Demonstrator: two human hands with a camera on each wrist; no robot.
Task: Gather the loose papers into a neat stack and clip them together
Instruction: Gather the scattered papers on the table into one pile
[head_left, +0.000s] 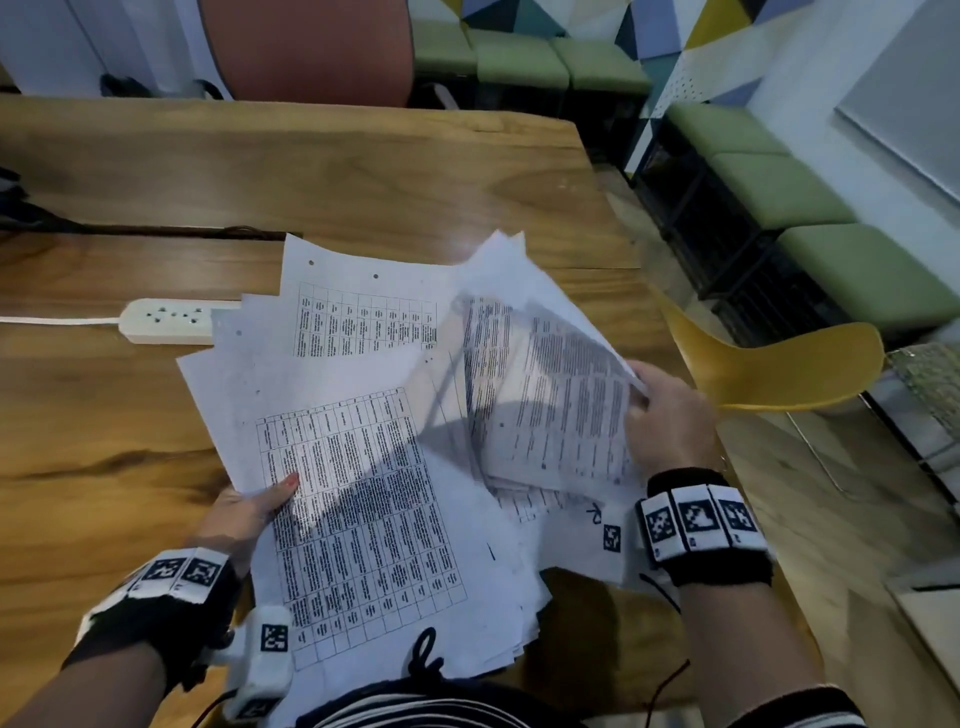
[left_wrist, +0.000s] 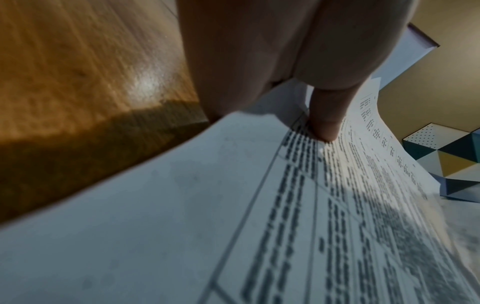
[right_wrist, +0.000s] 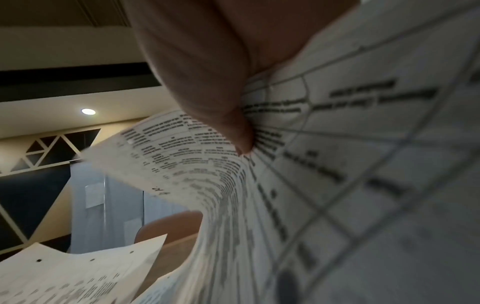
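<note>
White papers (head_left: 363, 467) fanned out, messy, lifted over wooden table (head_left: 260, 171). Your left hand (head_left: 244, 512) pinches left edge; right hand (head_left: 670, 421) grips right bunch. Step: gathering. Next: tap edges even. No clip seen.

White papers (head_left: 363, 467) printed with black-ruled tables and dark text, brown wood-grain table (head_left: 311, 171), white power strip (head_left: 166, 319), mustard-yellow chair (head_left: 779, 369), green cushions (head_left: 810, 202), rust-red chair back (head_left: 311, 47), wall panels (head_left: 675, 31) in blue, yellow, teal triangles
</note>
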